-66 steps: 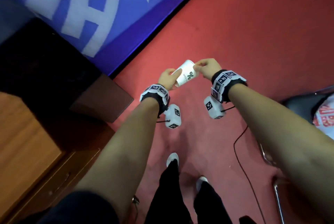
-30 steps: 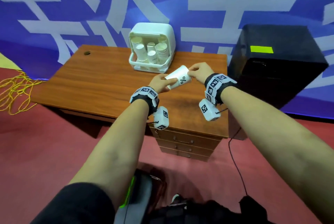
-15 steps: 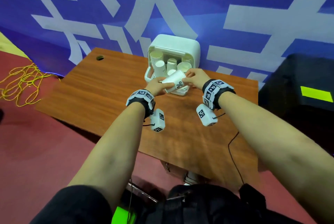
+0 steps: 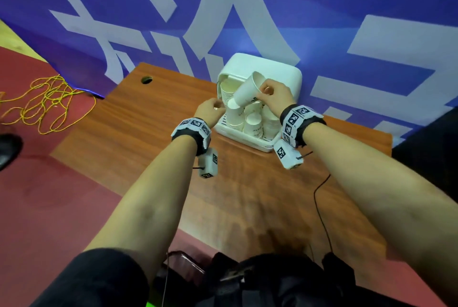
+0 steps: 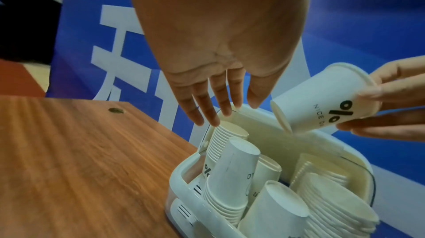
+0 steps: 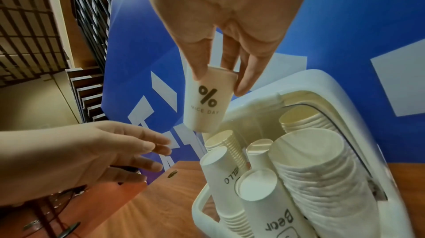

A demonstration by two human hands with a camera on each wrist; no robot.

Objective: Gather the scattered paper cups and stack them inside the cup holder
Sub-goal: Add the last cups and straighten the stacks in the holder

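Note:
A white paper cup with a "%" print hangs tilted, mouth up and base down, over the back left stack in the white cup holder. My right hand pinches it near the rim; the pinch shows in the right wrist view on the cup. My left hand hovers open at the holder's left edge, fingers straight above a stack. The holder carries several stacks of cups, some mouth up, some base up. The cup is apart from the left hand.
The holder stands at the back of a wooden desk against a blue banner. A cable hole lies at the desk's back left. A black cable crosses the desk on the right. Yellow cord lies on the red floor.
I have come up to the desk. My left hand has let go of the cup and opened. My right hand has tipped the cup base down over the holder.

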